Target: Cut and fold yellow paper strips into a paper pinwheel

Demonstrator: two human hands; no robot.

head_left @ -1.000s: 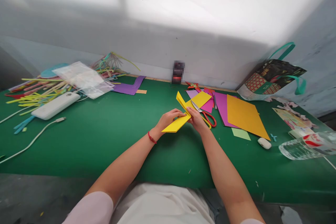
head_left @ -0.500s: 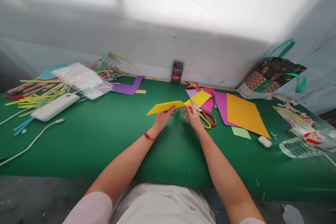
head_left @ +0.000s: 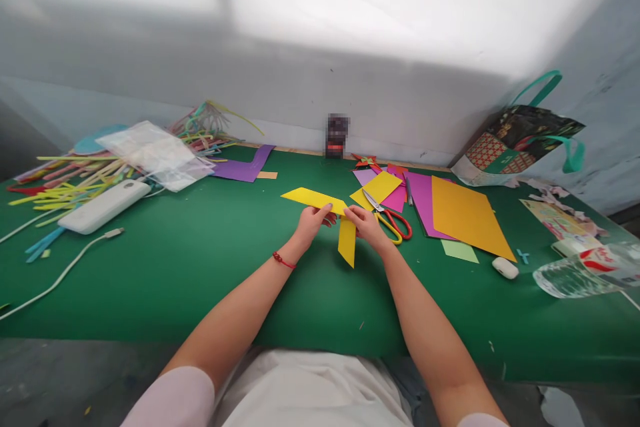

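Observation:
Both hands pinch one folded yellow paper strip (head_left: 306, 197) above the green table. One arm of the strip points left; the other hangs down toward me, so it bends at a corner between my fingers. My left hand (head_left: 313, 227) grips the left arm near that bend, thumb on top. My right hand (head_left: 366, 225) holds the bend itself, fingers closed. Just past my right hand lie scissors (head_left: 395, 225) with yellow and red handles, their blades over a flat yellow sheet (head_left: 383, 185). Fingertips under the paper are partly hidden.
At right are an orange sheet (head_left: 467, 217), a white earbud case (head_left: 505, 267), a plastic bottle (head_left: 575, 273) and a patterned bag (head_left: 515, 143). At left, a white power bank (head_left: 105, 205), a cable (head_left: 65, 270) and a heap of coloured strips (head_left: 55, 197). Purple paper (head_left: 240, 168) lies behind.
The yellow strip has turned in my hands: its left arm now tilts down to the right, and a second arm hangs toward me. My right hand has shifted slightly.

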